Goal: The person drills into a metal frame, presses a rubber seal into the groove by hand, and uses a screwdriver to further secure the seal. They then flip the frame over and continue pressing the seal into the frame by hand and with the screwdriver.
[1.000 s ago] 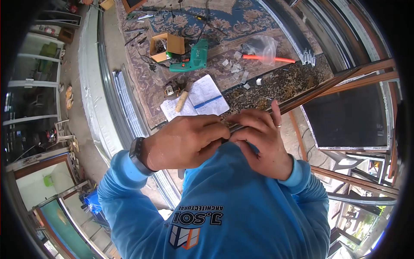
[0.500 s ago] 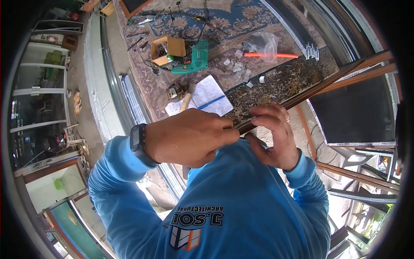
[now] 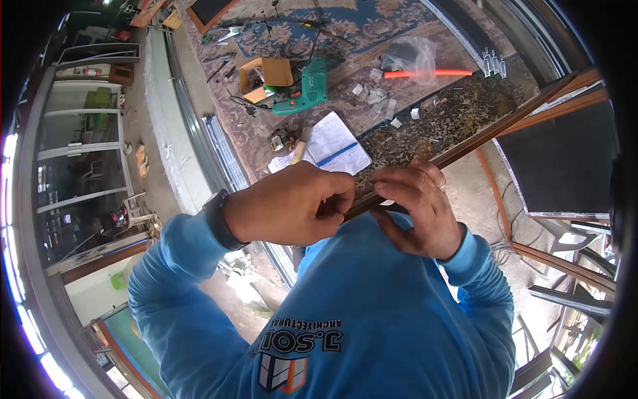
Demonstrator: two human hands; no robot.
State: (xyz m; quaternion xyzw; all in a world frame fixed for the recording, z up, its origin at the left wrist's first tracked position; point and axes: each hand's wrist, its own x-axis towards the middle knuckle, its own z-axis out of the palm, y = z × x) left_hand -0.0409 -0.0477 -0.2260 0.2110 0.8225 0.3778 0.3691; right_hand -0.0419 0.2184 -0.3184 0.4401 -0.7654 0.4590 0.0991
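Note:
A long brown frame bar (image 3: 465, 147) runs diagonally from the upper right down to my chest. My left hand (image 3: 292, 205), with a dark watch at the wrist, is closed near the bar's lower end. Its finger and thumb are pinched together; I cannot tell what is between them. On the other side, my right hand (image 3: 419, 207) straddles the bar, fingers over its far edge and thumb on the near side. A small whitish piece (image 3: 387, 203) shows between that thumb and the fingers. Beyond my left hand lies an open notebook (image 3: 335, 143) with a blue pen (image 3: 337, 155).
On the patterned work surface are a green drill (image 3: 309, 90), a cardboard box (image 3: 276, 72), a tape measure (image 3: 278, 143), a red-orange strip (image 3: 438, 73), a clear plastic bag (image 3: 419, 56) and several small pale pieces (image 3: 375, 96). A dark framed panel (image 3: 558, 166) stands right.
My left hand has shifted slightly left and its finger and thumb now curl in a visible loop. My right hand stays at the bar. The view has turned a little.

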